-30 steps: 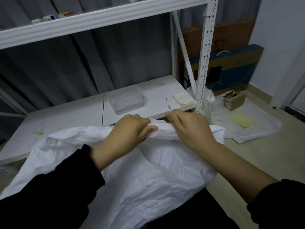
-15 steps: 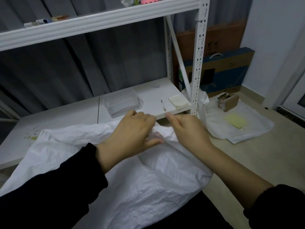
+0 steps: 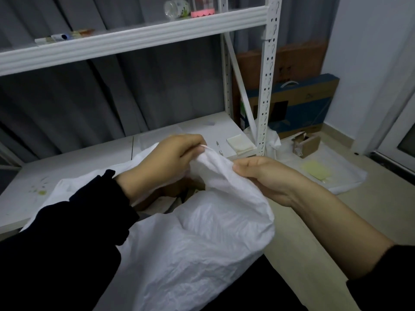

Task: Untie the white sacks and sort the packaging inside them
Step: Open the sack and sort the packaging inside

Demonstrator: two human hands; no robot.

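I see the left hand (image 3: pixel 170 160) and the right hand (image 3: pixel 265 178) both pinching the rim of the white sack (image 3: pixel 202 239), in front of the shelf (image 3: pixel 67 167). Mouth open, brown packaging (image 3: pixel 170 196) inside.

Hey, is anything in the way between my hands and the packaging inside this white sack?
Nothing visible does. The left hand and right hand grip the edge of the sack and hold its mouth open; brown packaging lies uncovered in the gap below the left hand. One hand would need to let go to reach in.
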